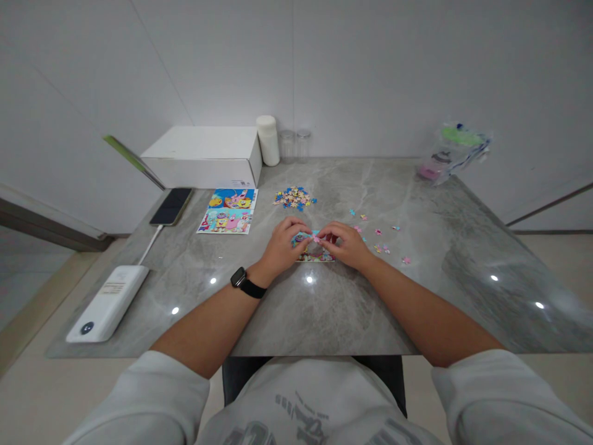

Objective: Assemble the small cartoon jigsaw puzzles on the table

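Observation:
A partly assembled jigsaw puzzle (315,255) lies flat on the table in front of me, its upper part covered by my fingers. Between my fingertips shows a pink puzzle piece (316,238), just over the open middle of the puzzle. My left hand (288,241), wearing a black watch on the wrist, is closed with thumb and fingertips at the piece's left side. From the other side my right hand (345,242) pinches the same piece. Several loose puzzle pieces (378,232) are scattered to the right of my right hand.
Beyond my hands is a pile of puzzle pieces (295,198). A printed picture sheet (228,211), phone (171,206) and white power bank (109,303) lie left. A white box (204,148), white bottle (268,141) and glasses (302,146) stand behind; a plastic bag (451,153) sits back right.

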`<state>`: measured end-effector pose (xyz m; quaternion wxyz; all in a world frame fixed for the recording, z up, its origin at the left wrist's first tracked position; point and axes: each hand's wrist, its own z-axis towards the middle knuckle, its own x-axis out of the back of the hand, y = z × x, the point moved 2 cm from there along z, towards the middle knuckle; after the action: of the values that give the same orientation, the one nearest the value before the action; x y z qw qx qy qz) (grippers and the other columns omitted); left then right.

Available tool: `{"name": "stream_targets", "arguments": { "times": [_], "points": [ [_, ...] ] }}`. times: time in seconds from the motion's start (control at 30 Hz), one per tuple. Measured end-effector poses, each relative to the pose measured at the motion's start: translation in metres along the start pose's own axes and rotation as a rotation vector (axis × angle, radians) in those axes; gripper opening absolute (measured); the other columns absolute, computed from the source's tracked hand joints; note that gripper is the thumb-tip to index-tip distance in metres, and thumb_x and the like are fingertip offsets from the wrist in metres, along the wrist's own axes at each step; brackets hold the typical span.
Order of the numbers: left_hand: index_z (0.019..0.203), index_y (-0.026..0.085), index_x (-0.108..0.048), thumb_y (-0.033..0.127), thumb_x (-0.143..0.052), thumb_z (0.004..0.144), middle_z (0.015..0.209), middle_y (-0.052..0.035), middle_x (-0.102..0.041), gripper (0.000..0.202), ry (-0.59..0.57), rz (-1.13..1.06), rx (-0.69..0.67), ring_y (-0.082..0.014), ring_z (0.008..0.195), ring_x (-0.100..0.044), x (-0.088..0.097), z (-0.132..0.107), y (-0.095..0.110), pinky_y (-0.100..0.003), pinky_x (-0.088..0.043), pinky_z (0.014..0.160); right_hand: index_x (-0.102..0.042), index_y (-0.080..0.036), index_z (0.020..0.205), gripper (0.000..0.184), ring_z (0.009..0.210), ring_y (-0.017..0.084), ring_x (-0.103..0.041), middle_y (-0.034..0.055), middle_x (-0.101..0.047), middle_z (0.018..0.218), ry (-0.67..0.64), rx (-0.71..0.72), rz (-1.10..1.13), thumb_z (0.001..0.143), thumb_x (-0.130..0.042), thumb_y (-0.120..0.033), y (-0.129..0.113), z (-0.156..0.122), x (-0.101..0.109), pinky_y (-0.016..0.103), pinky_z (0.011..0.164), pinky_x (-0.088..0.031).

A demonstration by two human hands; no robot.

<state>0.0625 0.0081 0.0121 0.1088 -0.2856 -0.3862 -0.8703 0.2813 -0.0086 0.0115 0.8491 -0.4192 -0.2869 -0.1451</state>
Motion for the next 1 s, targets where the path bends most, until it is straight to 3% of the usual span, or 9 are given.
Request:
{"name": "stream_targets", "arguments": {
  "times": [0.4, 0.6, 0.83, 1.0],
  "points": [
    [0.109, 0.024, -0.076, 0.027, -0.07, 0.098, 0.115, -0.0075, -0.067, 0.013, -0.015, -0.021, -0.006, -0.0233, 0.113, -0.066, -0.001, -0.001, -0.002, -0.042, -0.054, 0.104, -0.072, -0.025, 0.116, 0.025, 0.084, 0.018, -0.069, 0.0073, -0.073, 0.106, 0.009, 0.004, 0.044, 0.096, -0.072, -0.04, -0.003, -0.002, -0.001, 0.032, 0.071, -0.059],
    [0.11, 0.025, -0.076, 0.03, -0.071, 0.098, 0.115, -0.0071, -0.067, 0.014, 0.001, 0.001, -0.012, -0.0236, 0.112, -0.066, -0.002, -0.001, -0.003, -0.043, -0.055, 0.104, -0.071, -0.025, 0.112, 0.017, 0.083, 0.018, -0.07, 0.0058, -0.074, 0.103, 0.013, 0.039, 0.035, 0.098, -0.069, -0.036, -0.009, -0.002, -0.004, 0.031, 0.071, -0.058],
    [0.118, 0.024, -0.072, 0.02, -0.069, 0.094, 0.118, -0.007, -0.068, 0.025, 0.029, 0.1, 0.117, -0.0249, 0.115, -0.065, 0.002, -0.001, -0.006, -0.044, -0.053, 0.106, -0.072, -0.025, 0.11, 0.019, 0.086, 0.021, -0.069, 0.0058, -0.075, 0.1, 0.033, -0.068, -0.15, 0.093, -0.071, -0.032, 0.005, 0.001, 0.013, 0.034, 0.077, -0.056],
    [0.119, 0.024, -0.073, 0.022, -0.069, 0.094, 0.117, -0.0072, -0.068, 0.026, -0.026, 0.195, 0.162, -0.0256, 0.114, -0.065, 0.0, -0.002, -0.009, -0.045, -0.051, 0.104, -0.072, -0.023, 0.109, 0.017, 0.097, 0.024, -0.07, 0.0076, -0.077, 0.105, -0.075, -0.116, -0.281, 0.093, -0.071, -0.03, 0.013, 0.0, 0.006, 0.038, 0.093, -0.052]
  ]
}}
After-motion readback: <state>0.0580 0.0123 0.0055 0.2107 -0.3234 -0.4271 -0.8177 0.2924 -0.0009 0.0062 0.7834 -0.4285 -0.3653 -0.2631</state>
